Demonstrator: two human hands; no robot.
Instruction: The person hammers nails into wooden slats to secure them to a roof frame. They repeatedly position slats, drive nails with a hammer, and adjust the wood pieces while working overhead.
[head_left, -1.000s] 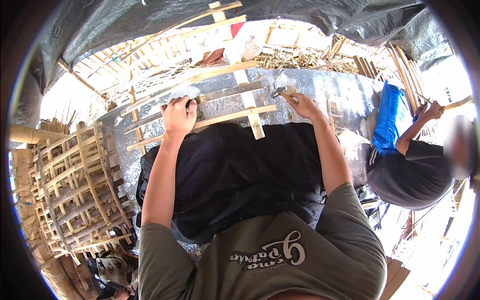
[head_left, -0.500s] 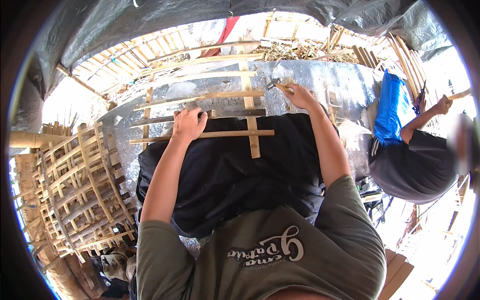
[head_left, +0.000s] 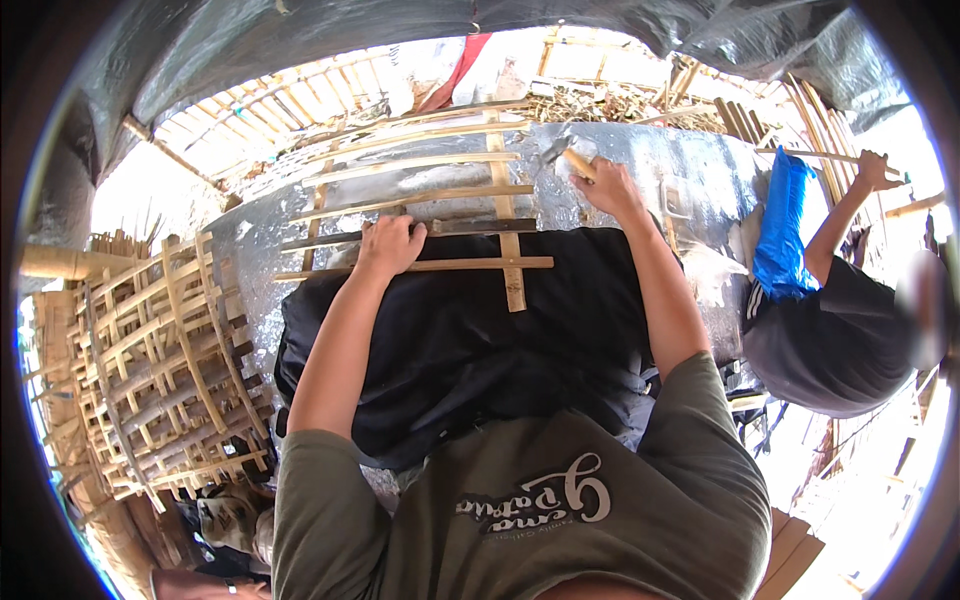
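Note:
My right hand (head_left: 608,188) is closed round the wooden handle of a hammer (head_left: 577,162), whose metal head points away to the left. Across my lap and beyond it lies a frame of bamboo slats (head_left: 430,199), several thin strips crossing two upright strips. My left hand (head_left: 391,246) rests on this frame with its fingers curled over a darker slat (head_left: 480,227). The nearest pale slat (head_left: 500,264) runs just below that hand, over the black cloth (head_left: 470,340) on my legs. The hammer is apart from the slats, right of the right-hand upright (head_left: 501,180).
A grey sheeted surface (head_left: 690,150) spreads beneath the frame. Woven bamboo panels (head_left: 165,370) lean at the left. On the right a co-worker in dark clothes (head_left: 835,345) holds a long thin strip (head_left: 820,154) near a blue bag (head_left: 785,225). Bamboo scraps (head_left: 610,105) lie at the back.
My right hand has shifted slightly, and the hammer's handle has swung up. My left hand stays on the dark slat. The co-worker's arm has risen with a long strip in hand.

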